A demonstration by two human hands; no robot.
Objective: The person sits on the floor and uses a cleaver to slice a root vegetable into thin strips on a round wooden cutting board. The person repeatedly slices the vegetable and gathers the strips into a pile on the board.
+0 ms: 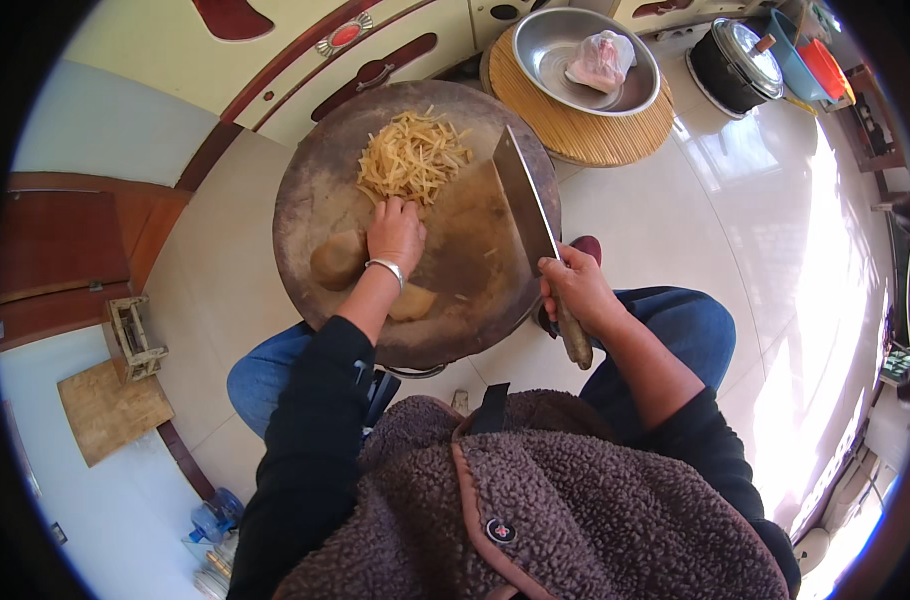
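My right hand is closed round the wooden handle of a broad-bladed cleaver, whose blade stands on edge over the right side of a round wooden chopping block. A heap of pale yellow cut strips lies at the block's far side. My left hand, with a silver bracelet at the wrist, is at the near edge of that heap, fingertips down; what is under the fingers is hidden. Left of it lies a large brownish root vegetable piece. A flat, pale cut piece rests nearer to me, beside my left wrist.
A steel basin holding a plastic bag of pinkish meat stands on a round slatted lid or mat beyond the block. A dark lidded pot and basins are farther right. Cabinets border the far side. My knees flank the block.
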